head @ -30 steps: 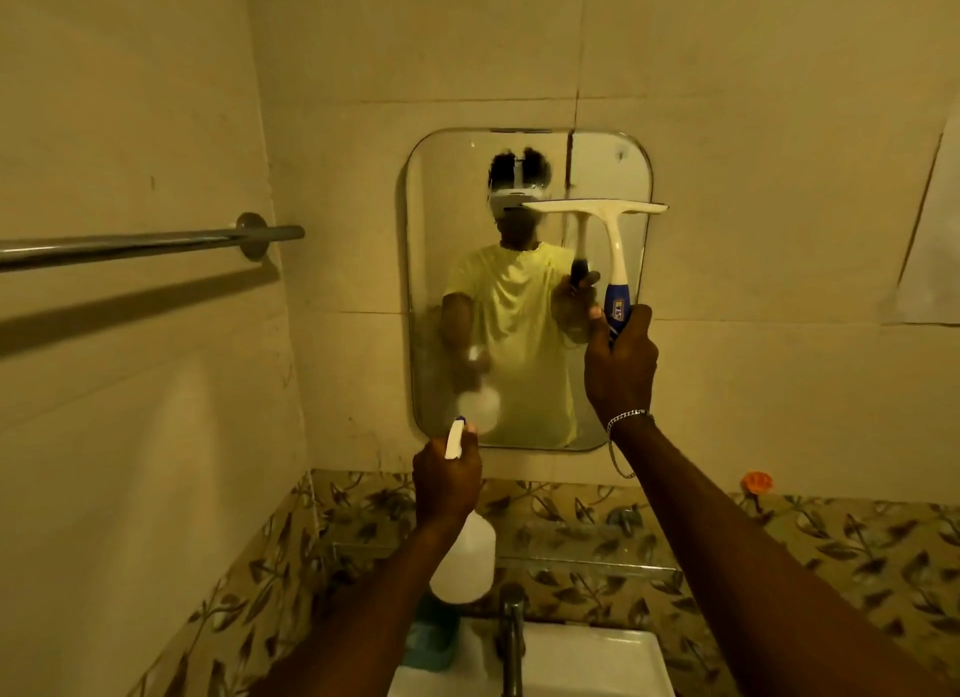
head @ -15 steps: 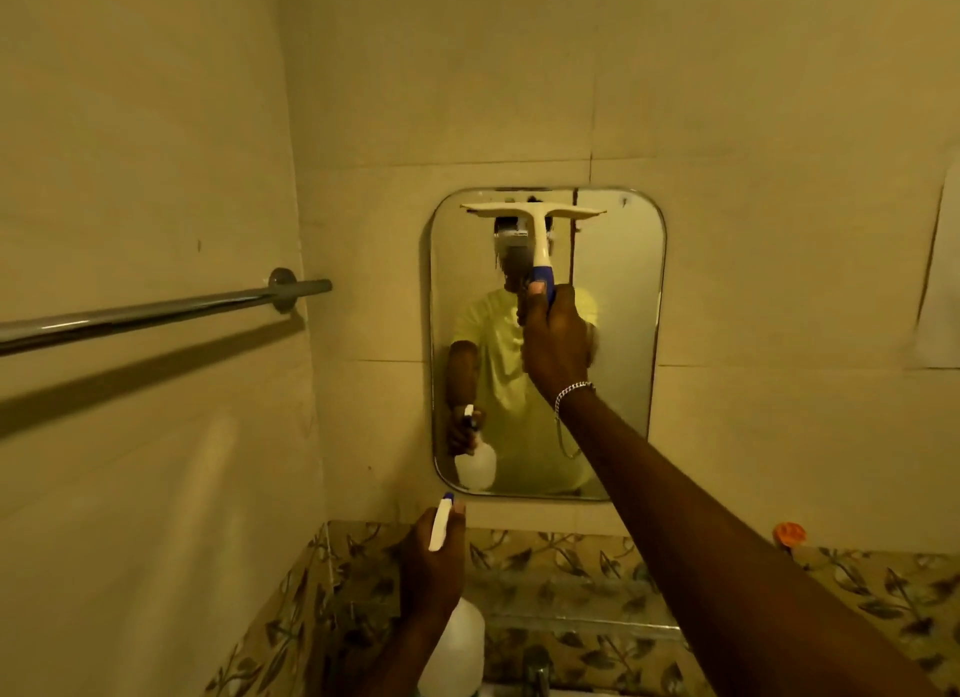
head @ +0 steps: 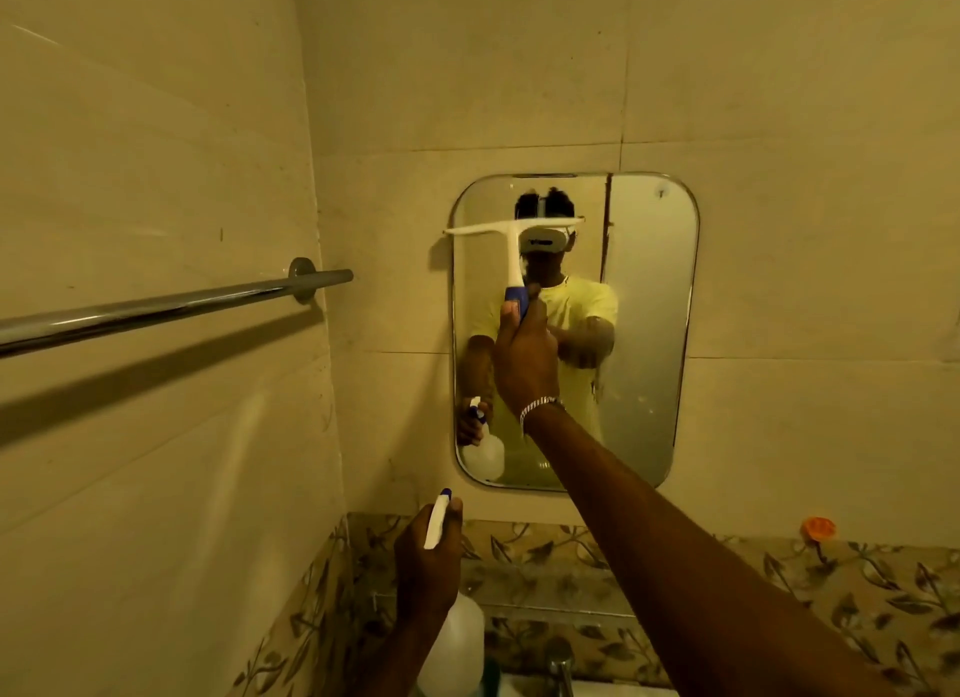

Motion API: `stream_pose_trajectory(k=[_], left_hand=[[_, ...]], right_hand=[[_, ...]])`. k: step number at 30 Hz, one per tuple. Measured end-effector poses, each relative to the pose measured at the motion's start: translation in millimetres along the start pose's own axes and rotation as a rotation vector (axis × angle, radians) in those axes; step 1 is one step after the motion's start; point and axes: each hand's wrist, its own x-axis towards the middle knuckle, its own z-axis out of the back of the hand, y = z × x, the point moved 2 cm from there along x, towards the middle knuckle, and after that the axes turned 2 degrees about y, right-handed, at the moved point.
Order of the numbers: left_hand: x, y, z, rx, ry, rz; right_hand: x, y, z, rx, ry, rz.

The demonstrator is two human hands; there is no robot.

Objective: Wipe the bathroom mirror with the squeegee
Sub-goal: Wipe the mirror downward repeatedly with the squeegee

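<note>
Here the tiled wall (head: 779, 99) fills most of the view, with the mirror (head: 649, 307) fixed to it and a rail (head: 156, 309) at left running out of frame. The right hand (head: 524, 358) is wrapped around the squeegee (head: 511, 236) handle, hiding its lower part; the blade lies across the mirror's upper left, overhanging its edge. The left hand (head: 428, 561) grips a spray bottle (head: 452, 644), cut off below. Whether the blade touches glass is unclear.

Right hand (head: 524, 353) grips squeegee (head: 511, 239), blade across mirror (head: 644, 301) upper left. Left hand (head: 428, 561) holds spray bottle (head: 454, 644) below.
</note>
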Motion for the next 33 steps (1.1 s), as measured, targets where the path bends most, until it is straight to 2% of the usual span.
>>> stream_pose_trajectory(k=[2, 6, 12, 15, 26, 30, 33], left_hand=[[-1, 0, 2, -0.018, -0.024, 0.035], [-1, 2, 9, 0.046, 0.013, -0.034], [-2, 2, 16, 0.069, 0.010, 0.010], [-1, 2, 17, 0.080, 0.013, 0.016], [1, -4, 17, 0.105, 0.022, -0.062], [-3, -11, 14, 0.094, 0.014, -0.087], [1, -35, 3, 0.079, 0.093, -0.191]], right_hand=[[-29, -23, -6, 0.030, 0.007, 0.004], [-90, -75, -18, 0.015, 0.024, -0.052], [-168, -144, -33, -0.135, 0.070, -0.219], [-198, -168, -36, -0.137, 0.129, -0.313], [-257, -206, -29, -0.194, 0.233, -0.543], [-268, -215, -19, -0.196, 0.179, -0.606], [-270, -223, -10, -0.194, 0.158, -0.647]])
